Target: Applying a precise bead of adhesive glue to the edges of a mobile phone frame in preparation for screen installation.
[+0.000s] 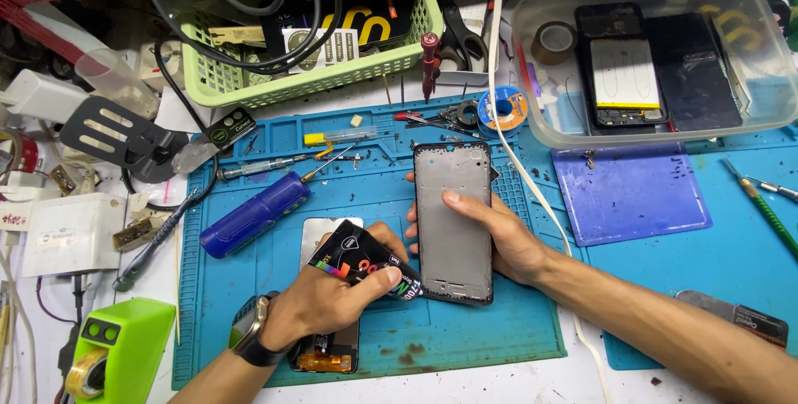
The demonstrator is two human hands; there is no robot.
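Note:
My right hand [499,234] holds a grey phone frame [453,213] upright on the blue work mat [465,346], thumb across its face and fingers behind. My left hand [320,304], with a watch on the wrist, grips a black glue tube [366,261] with bright lettering. The tube's tip touches the frame's lower left edge. Under my left hand lies a phone screen panel [326,234] with an orange flex end.
A blue electric screwdriver [253,214] lies left on the mat. A clear plastic tub [657,55] holds an opened phone and a black back cover. Also here: green basket [312,80], solder spool [503,109], white cable [519,163], purple pad [628,192], green device [116,346], tweezers.

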